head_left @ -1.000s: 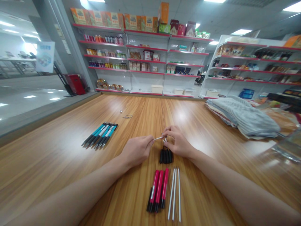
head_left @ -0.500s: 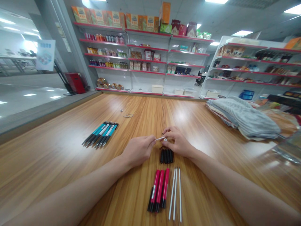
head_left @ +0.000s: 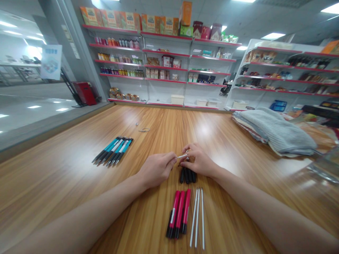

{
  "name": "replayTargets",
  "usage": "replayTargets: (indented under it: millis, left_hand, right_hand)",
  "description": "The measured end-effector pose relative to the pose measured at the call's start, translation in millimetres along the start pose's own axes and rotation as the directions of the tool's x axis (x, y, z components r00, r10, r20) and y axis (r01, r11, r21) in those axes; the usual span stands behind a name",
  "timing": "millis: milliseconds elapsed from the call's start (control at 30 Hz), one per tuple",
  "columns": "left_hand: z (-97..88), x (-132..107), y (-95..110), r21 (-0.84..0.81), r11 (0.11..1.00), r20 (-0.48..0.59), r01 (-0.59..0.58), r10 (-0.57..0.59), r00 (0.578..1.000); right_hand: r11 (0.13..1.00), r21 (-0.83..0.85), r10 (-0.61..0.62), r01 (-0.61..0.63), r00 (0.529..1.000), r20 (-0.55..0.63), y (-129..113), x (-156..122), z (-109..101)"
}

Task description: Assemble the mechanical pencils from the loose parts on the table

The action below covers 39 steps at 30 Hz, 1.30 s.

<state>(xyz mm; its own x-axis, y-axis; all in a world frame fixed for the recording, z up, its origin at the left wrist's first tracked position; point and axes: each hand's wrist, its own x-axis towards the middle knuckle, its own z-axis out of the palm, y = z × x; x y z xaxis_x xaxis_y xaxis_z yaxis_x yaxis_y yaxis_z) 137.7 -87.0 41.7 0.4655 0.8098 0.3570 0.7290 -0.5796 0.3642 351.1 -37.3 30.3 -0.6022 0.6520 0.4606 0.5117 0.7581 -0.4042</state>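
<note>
My left hand (head_left: 156, 169) is closed in a pinch on one end of a thin white pen refill (head_left: 182, 156). My right hand (head_left: 200, 161) is closed on the refill's other end, fingertips pressed around something small I cannot make out. Just below the hands lie a few short black pen parts (head_left: 187, 175) on the wooden table (head_left: 66, 183). Nearer to me lie three red pen barrels (head_left: 179, 213) and three white refills (head_left: 197, 216), side by side.
Several teal pens (head_left: 113, 150) lie in a row at the left. A small ring and a loop (head_left: 144, 129) lie farther back. Folded grey cloth (head_left: 278, 131) rests at the right. Shop shelves (head_left: 164, 67) with goods stand behind the table.
Both hands stay together on the refill; the right hand's fingers have shifted slightly. The view has moved a little.
</note>
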Motion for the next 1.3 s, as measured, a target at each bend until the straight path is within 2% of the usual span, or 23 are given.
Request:
replayTargets:
  millis: [233, 433, 533, 900, 1167, 1300]
  left_hand:
    - [-0.8, 0, 0, 0.079, 0.996, -0.034, 0.032, -0.030, 0.999]
    - [-3.3, 1, -1, 0.178, 0.979, -0.058, 0.098, -0.089, 0.994]
    - [-2.6, 1, -1, 0.215, 0.969, -0.040, 0.118, -0.112, 0.993]
    - [-4.0, 1, 1, 0.268, 0.960, 0.000, 0.075, -0.078, 0.997]
    - [-0.4, 0, 2, 0.286, 0.958, 0.001, 0.038, -0.040, 0.999]
    - [1.2, 1, 2, 0.268, 0.963, 0.013, 0.037, -0.042, 0.999]
  right_hand:
    - [1.000, -0.015, -0.016, 0.016, 1.000, -0.010, -5, -1, -1]
    - [0.999, -0.026, 0.025, -0.033, 0.968, -0.249, -2, 0, -5]
    - [0.997, -0.061, 0.026, -0.047, 0.952, -0.304, 0, -1, -7]
    - [0.992, -0.122, -0.061, 0.029, 0.962, -0.266, -8, -1, -6]
    - [0.969, -0.229, -0.132, 0.090, 0.976, -0.176, -21, -1, -8]
    - [0.966, -0.230, -0.158, 0.119, 0.974, -0.161, -27, -1, -6]
